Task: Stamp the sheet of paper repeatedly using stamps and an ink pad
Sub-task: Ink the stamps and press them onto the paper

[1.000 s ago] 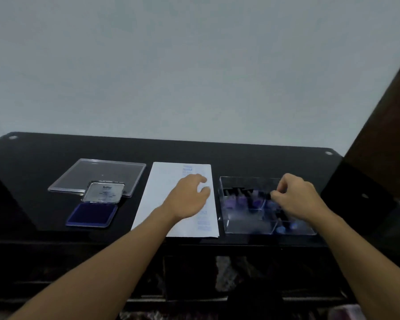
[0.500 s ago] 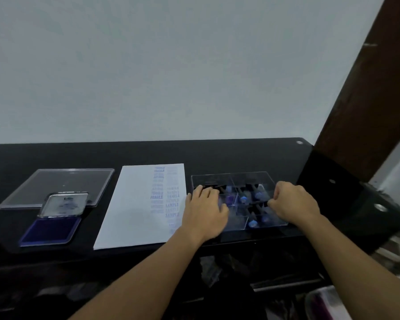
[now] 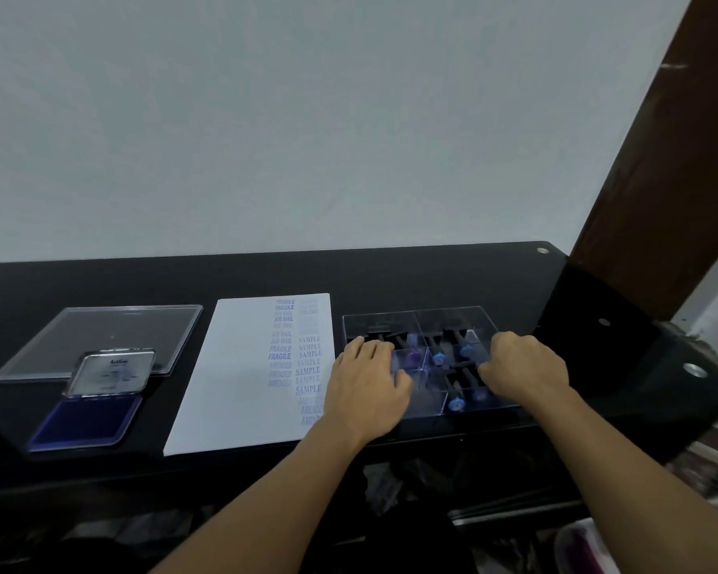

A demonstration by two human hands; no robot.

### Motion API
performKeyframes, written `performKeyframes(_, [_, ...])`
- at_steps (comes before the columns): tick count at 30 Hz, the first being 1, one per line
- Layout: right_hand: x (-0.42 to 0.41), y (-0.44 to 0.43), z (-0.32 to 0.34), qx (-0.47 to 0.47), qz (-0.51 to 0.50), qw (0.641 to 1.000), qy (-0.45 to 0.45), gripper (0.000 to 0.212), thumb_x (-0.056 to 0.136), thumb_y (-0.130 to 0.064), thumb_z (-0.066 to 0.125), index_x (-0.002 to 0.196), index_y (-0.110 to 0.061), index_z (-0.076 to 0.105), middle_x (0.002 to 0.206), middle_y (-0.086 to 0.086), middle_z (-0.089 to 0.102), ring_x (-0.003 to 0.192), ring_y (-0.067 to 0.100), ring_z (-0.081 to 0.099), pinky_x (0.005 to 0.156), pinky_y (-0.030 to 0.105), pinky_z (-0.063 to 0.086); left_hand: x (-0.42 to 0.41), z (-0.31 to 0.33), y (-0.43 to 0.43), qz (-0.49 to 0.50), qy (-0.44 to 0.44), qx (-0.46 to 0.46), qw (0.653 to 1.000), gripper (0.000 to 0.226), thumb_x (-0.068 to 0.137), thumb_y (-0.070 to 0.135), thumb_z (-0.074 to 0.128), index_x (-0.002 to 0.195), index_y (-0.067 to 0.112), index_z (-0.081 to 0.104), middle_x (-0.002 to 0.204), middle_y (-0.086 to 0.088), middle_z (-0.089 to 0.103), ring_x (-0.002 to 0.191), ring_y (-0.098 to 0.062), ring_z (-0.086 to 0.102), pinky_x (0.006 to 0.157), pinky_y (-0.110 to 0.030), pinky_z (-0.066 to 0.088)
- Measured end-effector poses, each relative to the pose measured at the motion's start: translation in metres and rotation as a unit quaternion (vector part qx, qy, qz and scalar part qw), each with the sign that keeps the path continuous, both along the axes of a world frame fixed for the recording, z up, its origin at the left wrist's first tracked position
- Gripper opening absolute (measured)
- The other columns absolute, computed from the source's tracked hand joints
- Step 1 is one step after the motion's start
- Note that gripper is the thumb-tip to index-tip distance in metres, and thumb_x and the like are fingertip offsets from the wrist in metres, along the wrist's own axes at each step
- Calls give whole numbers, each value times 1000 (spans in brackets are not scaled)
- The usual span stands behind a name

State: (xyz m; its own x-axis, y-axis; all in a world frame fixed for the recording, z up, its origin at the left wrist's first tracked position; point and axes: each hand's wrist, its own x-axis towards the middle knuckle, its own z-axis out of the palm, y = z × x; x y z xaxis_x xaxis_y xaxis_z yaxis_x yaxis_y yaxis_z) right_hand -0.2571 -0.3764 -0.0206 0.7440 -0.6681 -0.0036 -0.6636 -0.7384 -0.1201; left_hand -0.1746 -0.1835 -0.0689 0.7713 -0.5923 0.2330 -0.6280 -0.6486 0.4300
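Stamped white sheet (image 3: 233, 379) flat between open blue ink pad (image 3: 86, 422) and black-handled stamps (image 3: 456, 403).

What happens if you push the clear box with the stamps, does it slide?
Probably slides easily: the clear box looks like thin hard plastic on a glossy black table. It looks stiff, not floppy. The loose stamps inside may roll or rattle.

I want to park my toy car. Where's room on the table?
Bare table runs behind the paper and stamp box, up to the wall. A gap lies between ink pad and paper. Crowded: the stamp box, under the left hand and right hand.
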Motion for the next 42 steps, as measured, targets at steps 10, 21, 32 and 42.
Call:
performKeyframes(10, [-5, 3, -1, -5, 15, 999, -33, 14, 93, -31, 53, 90, -18, 49, 89, 5, 56, 83, 25, 49, 67, 35, 41, 1, 2, 1, -2, 50, -4, 999, 53, 99, 40, 37, 148, 20, 37, 163, 2, 21, 152, -20, 2, 124, -39, 11])
performKeyframes(21, [27, 35, 12, 10, 138, 980, -140, 9, 94, -25, 51, 92, -18, 55, 81, -2, 49, 90, 21, 40, 68, 35, 36, 27, 11, 13, 62, 152, -70, 984, 55, 98, 27, 38, 151, 15, 29, 165, -2, 7, 150, -19, 2, 121, -41, 13])
performKeyframes(32, [72, 55, 0, -20, 232, 972, 36, 36, 101, -35, 31, 112, -25, 65, 119, 1, 64, 118, 25, 39, 88, 43, 33, 31, 2, 12, 71, 110, -12, 991, 54, 100, 33, 30, 151, 15, 28, 166, 0, 6, 151, -22, -2, 121, -46, 13])
performKeyframes(42, [88, 64, 4, 50, 186, 975, 111, 34, 98, -38, 31, 94, -16, 57, 109, 11, 58, 108, 34, 56, 85, 44, 45, 31, 1, 12, 71, 117, -2, 991, 56, 101, 33, 28, 153, 16, 24, 166, 0, 3, 152, -25, -6, 122, -48, 10])
